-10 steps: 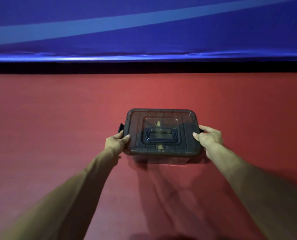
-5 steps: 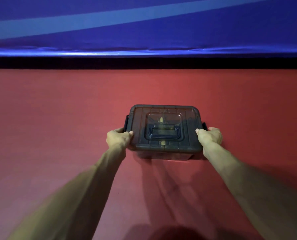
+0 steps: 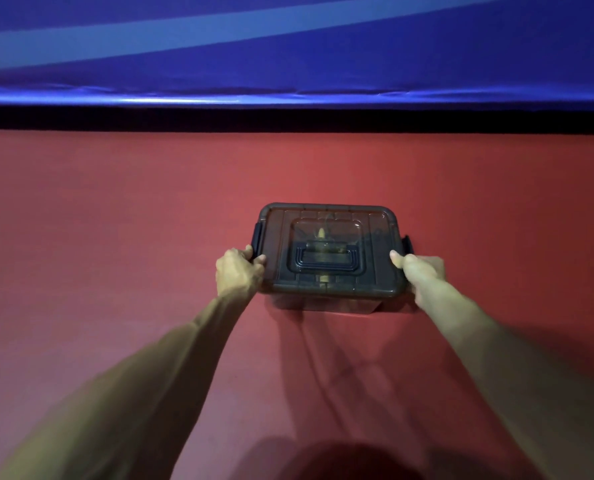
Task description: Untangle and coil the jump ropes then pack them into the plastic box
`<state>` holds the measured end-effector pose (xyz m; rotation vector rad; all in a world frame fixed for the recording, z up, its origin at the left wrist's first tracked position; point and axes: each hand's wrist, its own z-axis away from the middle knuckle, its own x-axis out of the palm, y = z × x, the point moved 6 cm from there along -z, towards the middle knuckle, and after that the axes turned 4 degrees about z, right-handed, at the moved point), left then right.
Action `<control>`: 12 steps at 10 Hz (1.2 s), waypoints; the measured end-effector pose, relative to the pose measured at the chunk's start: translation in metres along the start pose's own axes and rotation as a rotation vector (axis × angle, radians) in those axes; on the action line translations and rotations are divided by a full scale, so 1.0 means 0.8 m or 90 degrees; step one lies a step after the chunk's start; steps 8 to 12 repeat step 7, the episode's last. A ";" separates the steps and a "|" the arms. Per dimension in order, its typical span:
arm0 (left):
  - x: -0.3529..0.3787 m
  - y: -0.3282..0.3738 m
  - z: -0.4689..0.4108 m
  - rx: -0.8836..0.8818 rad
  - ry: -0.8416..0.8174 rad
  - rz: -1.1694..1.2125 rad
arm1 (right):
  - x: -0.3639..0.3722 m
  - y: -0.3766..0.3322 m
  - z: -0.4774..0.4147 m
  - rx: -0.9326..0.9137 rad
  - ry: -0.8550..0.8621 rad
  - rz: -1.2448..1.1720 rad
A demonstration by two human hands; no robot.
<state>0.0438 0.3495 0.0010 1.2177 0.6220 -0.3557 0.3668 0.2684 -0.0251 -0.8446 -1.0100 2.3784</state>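
Note:
A dark, see-through plastic box (image 3: pixel 378 275) with its lid on and a folded carry handle stands on the red floor in the middle of the view. Pale rope handles show dimly through the lid; the ropes themselves are hard to make out. My left hand (image 3: pixel 239 273) grips the box's left edge by the side latch, thumb on the lid. My right hand (image 3: pixel 421 273) grips the right edge below the other latch, thumb on the lid.
Red floor (image 3: pixel 115 254) spreads on all sides of the box. A blue padded wall (image 3: pixel 288 57) with a lighter stripe rises at the back, with a black strip at its base. A dark shadow lies at the bottom edge.
The box has shifted farther from me and a little to the right, with both hands staying on its sides. The left fingers now wrap closer round the latch.

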 end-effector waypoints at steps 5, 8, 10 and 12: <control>0.007 -0.006 0.003 0.088 -0.025 -0.072 | 0.013 -0.013 0.056 -0.262 0.168 0.313; 0.003 0.002 0.006 0.147 -0.141 -0.201 | 0.014 -0.021 0.061 -0.313 0.189 0.418; 0.003 0.002 0.006 0.147 -0.141 -0.201 | 0.014 -0.021 0.061 -0.313 0.189 0.418; 0.003 0.002 0.006 0.147 -0.141 -0.201 | 0.014 -0.021 0.061 -0.313 0.189 0.418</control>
